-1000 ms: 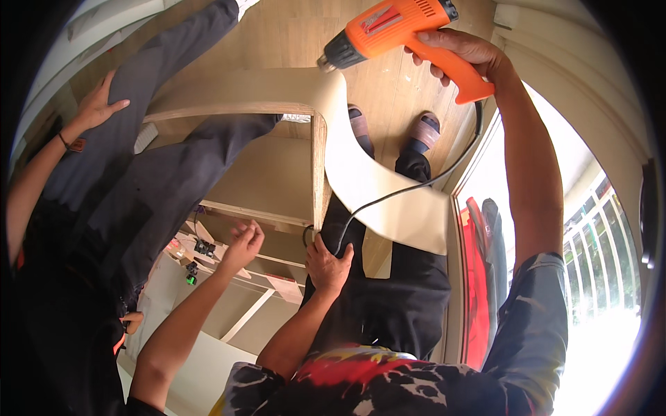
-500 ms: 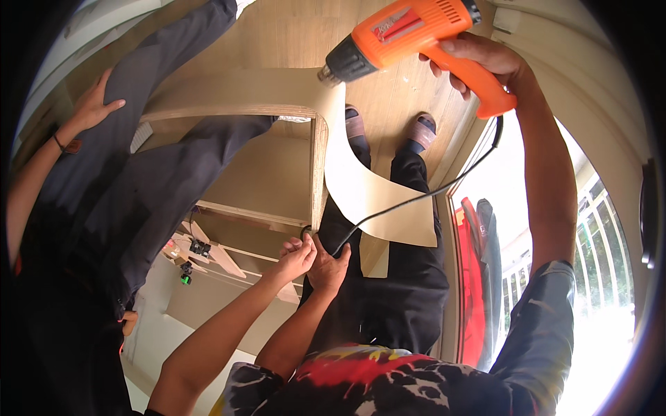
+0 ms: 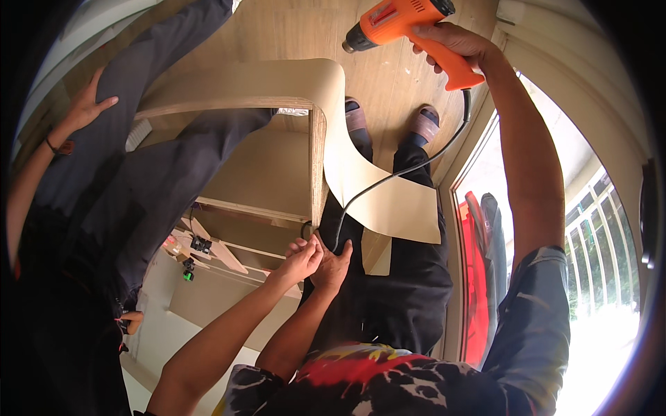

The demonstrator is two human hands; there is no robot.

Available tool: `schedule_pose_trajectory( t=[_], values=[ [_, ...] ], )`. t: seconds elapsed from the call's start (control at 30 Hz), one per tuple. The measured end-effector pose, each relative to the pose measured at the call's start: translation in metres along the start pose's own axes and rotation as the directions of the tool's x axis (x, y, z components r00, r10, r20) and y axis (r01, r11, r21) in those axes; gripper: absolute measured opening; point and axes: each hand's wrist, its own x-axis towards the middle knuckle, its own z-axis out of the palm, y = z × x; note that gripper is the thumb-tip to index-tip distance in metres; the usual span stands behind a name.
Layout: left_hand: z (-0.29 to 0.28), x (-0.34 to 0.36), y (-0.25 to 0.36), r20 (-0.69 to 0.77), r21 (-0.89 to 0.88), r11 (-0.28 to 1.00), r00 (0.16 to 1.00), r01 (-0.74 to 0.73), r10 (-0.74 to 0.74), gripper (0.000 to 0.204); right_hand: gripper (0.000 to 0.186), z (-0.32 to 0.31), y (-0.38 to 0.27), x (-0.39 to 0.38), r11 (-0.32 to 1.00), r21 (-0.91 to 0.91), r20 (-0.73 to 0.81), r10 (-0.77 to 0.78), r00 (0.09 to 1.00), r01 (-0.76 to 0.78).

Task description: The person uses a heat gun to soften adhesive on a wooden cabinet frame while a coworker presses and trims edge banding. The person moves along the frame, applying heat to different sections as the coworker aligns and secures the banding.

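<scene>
In my right hand (image 3: 454, 43) is an orange heat gun (image 3: 399, 21) with a black nozzle, raised at the far right-centre and gripped by its handle. The nozzle is beyond the rounded corner of a beige sheet (image 3: 378, 197), apart from it. This thin sheet bends over the edge of a plywood frame (image 3: 318, 159), its loose end hanging over my thighs. A black power cord (image 3: 388, 177) runs from the handle down to my left hand (image 3: 331, 267), which is closed around it by the frame's lower end. A co-worker's hand (image 3: 303, 260) partly covers my left fingers.
The co-worker sits at left, their other hand (image 3: 90, 104) on a leg in dark trousers. Below the frame are wooden slats (image 3: 218, 249) with small black clamps (image 3: 201, 244). Red and dark covered items (image 3: 479, 270) stand beyond the glass door at right. My slippered feet (image 3: 424, 125) rest on the wooden floor.
My right hand has moved the heat gun farther away and slightly left, so its nozzle has left the sheet's corner. My left hand and the co-worker's hands stay almost in place.
</scene>
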Motion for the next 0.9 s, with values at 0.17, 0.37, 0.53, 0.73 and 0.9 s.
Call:
schedule_pose_trajectory(
  t=[0.17,0.37,0.53,0.73,0.9],
  values=[
    [-0.012,0.004,0.0,-0.094,0.164,0.983,0.99,-0.086,0.103,0.088,0.068,0.007,-0.012,-0.043,0.999,-0.031,0.06,0.043,0.997,-0.041],
    [-0.069,0.044,-0.054,0.463,0.761,-0.303,0.152,-0.574,0.873,0.022,0.058,0.016,-0.046,-0.103,0.99,0.139,0.148,-0.051,0.988,0.031],
    [-0.073,0.046,-0.05,0.471,0.727,-0.353,0.053,-0.589,0.88,0.021,0.06,0.024,-0.046,-0.106,0.992,0.116,0.128,-0.069,0.989,0.054],
    [-0.028,0.019,-0.019,-0.286,0.287,0.707,0.646,-0.647,0.708,0.024,0.06,0.02,-0.04,-0.114,0.988,0.15,0.194,-0.054,0.98,0.025],
    [0.019,0.009,-0.03,-0.385,0.091,0.83,0.749,-0.55,0.539,0.028,0.064,0.021,-0.046,-0.129,0.993,0.11,0.17,0.012,0.985,-0.031]
  ],
)
